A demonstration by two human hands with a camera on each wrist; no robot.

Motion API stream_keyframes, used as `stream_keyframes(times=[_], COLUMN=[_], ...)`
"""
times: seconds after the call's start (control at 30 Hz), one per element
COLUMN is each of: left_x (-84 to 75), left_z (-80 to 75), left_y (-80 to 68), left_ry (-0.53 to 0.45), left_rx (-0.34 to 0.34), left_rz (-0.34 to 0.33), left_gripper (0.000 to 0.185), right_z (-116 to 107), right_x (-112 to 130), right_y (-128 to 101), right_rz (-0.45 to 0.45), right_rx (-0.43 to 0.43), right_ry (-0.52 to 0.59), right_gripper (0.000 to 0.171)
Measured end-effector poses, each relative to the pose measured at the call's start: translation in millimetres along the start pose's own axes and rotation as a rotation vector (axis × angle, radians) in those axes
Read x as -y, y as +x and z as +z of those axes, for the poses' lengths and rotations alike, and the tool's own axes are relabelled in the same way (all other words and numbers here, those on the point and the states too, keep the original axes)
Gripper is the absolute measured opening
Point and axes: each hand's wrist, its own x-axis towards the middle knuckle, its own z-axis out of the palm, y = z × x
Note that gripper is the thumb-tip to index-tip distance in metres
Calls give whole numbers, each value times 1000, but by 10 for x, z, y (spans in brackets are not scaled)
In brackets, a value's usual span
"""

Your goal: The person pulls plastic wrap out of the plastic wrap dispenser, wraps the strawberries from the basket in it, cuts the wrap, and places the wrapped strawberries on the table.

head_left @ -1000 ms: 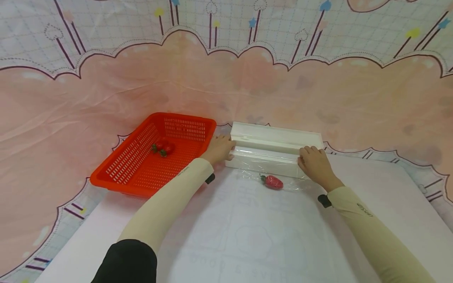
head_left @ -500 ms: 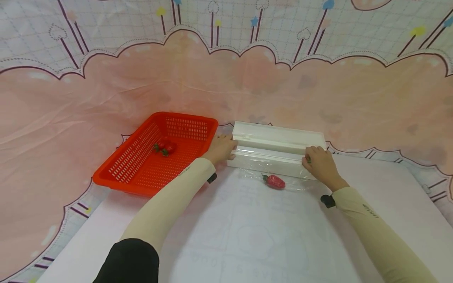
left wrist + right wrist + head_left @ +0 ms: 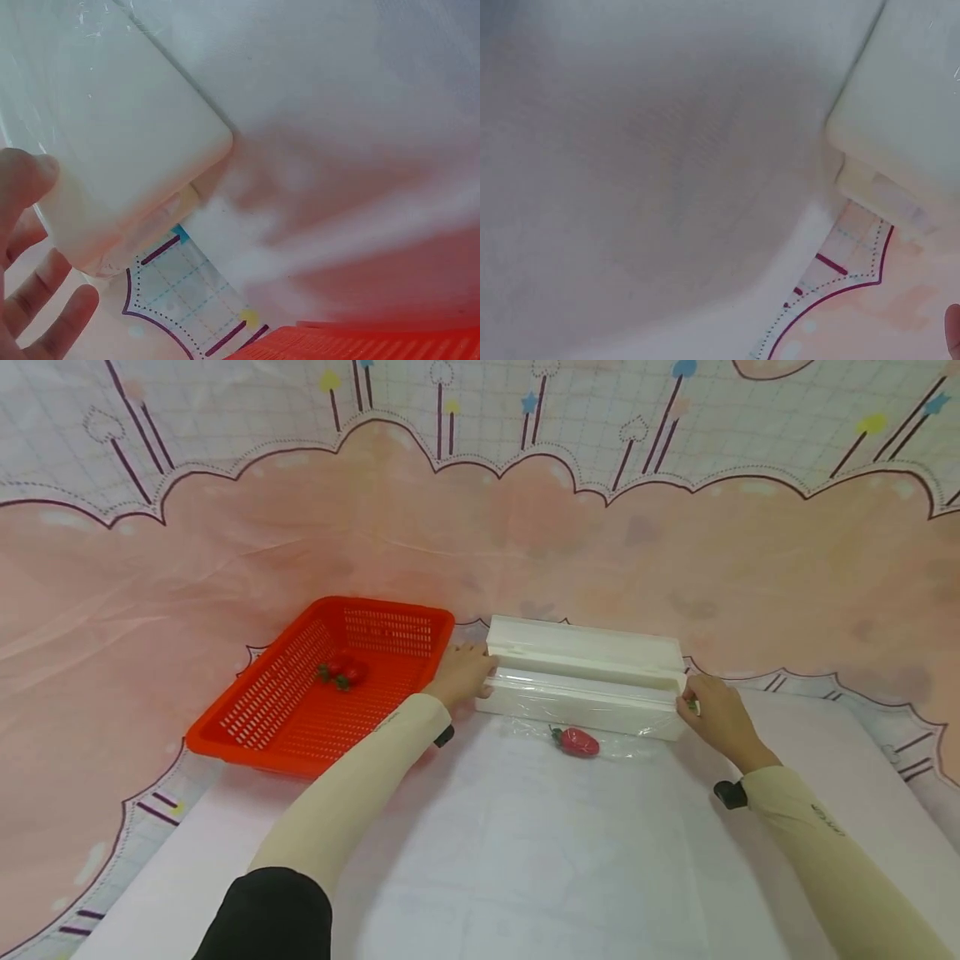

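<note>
A white cling film dispenser box (image 3: 570, 707) lies with its long lid (image 3: 585, 639) raised at the back. My left hand (image 3: 461, 675) grips its left end; in the left wrist view the thumb (image 3: 30, 176) lies on the box's edge. At the right end, my right hand (image 3: 716, 718) pinches a small green slide cutter (image 3: 692, 704), mostly hidden by the fingers. Clear cling film (image 3: 630, 748) hangs over the front onto the table. A strawberry (image 3: 579, 742) with a green stem lies at this film; whether under or on it I cannot tell.
Left of the box stands a red perforated basket (image 3: 255, 718), with several strawberries (image 3: 345, 670) inside. A white sheet (image 3: 525, 860) covers the table. Behind it hangs a patterned cloth (image 3: 525, 552).
My right hand has slid right along the front of the box, to its right end, with the slide cutter. The left hand keeps its hold on the box. The strawberry has not moved.
</note>
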Motion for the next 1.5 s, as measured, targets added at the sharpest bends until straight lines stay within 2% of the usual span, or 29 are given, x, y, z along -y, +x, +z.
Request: stream_keyframes(times=[0.17,0.37,0.5,0.57,0.6,0.63,0.7,0.77,0.83,0.87,0.93,1.0,1.07,1.13,1.3,1.5], left_x=[-2,37,84,102,101,90,16,-121,-305,-403,-585,-732,-844,-920,-1012,-1074], left_z=[4,-16,-75,-116,-142,-168,-218,-243,-221,-190,-90,36,157,259,416,499], left_y=[2,-8,-33,-58,-72,-85,-110,-143,-173,-187,-220,-239,-240,-231,-164,-72], left_ry=[-30,-27,-126,-228,-251,-230,-153,-14,136,177,261,323,377,425,496,526], left_rx=[1,-22,0,30,31,16,-49,-158,-285,-335,-407,-448,-454,-425,-342,-292], left_rz=[-1,17,37,9,0,5,27,86,184,245,378,497,571,591,570,567], left_gripper=[31,26,24,28,30,31,32,32,28,26,21,17,16,21,31,25], right_z=[-15,-20,-62,-100,-123,-138,-159,-146,-101,-77,-22,37,86,148,299,380], right_x=[5,-4,-5,7,20,38,104,202,332,407,557,699,807,881,938,943], right_y=[-18,-21,-43,-63,-75,-86,-110,-124,-120,-116,-97,-77,-67,-55,-31,-16], right_rz=[28,88,126,152,163,162,110,-26,-222,-322,-501,-620,-679,-700,-700,-703], right_rx=[-4,20,39,59,62,54,9,-66,-148,-170,-175,-137,-70,1,116,150], right_ry=[27,126,204,226,226,216,163,71,-44,-102,-189,-262,-335,-400,-471,-469], right_gripper=[13,10,6,9,10,11,12,13,12,14,18,21,25,31,33,28])
